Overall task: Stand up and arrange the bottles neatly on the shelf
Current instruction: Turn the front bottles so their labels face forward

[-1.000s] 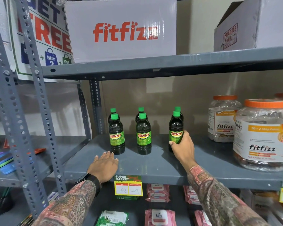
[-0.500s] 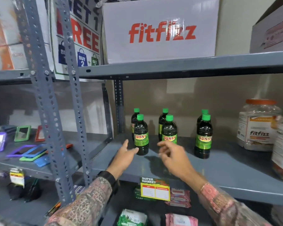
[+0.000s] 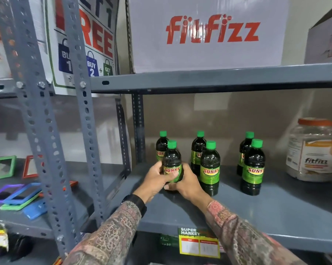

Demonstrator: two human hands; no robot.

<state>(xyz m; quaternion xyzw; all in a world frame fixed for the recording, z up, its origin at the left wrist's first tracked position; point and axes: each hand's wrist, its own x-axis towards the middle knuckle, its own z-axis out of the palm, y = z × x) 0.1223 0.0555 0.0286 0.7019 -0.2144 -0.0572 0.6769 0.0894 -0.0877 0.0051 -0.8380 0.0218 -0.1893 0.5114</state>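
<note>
- Fingers (image 3: 172,176) of left hand (image 3: 155,183) wrapped around front-left bottle (image 3: 172,165) at its label
- right hand (image 3: 186,185) clasped same bottle low on its other side
- bottle upright on grey shelf (image 3: 266,211), front of left pair
- five other bottles (image 3: 210,169) upright in pairs beside it
- jar (image 3: 314,150) far right

fitfizz box (image 3: 207,33) up top, fitfizz jar (image 3: 312,150) right, price tag (image 3: 199,242) below.

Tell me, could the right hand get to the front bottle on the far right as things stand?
Probably yes: the right hand now clasps the front-left bottle, but only bare shelf lies before the front-right bottle.
</note>
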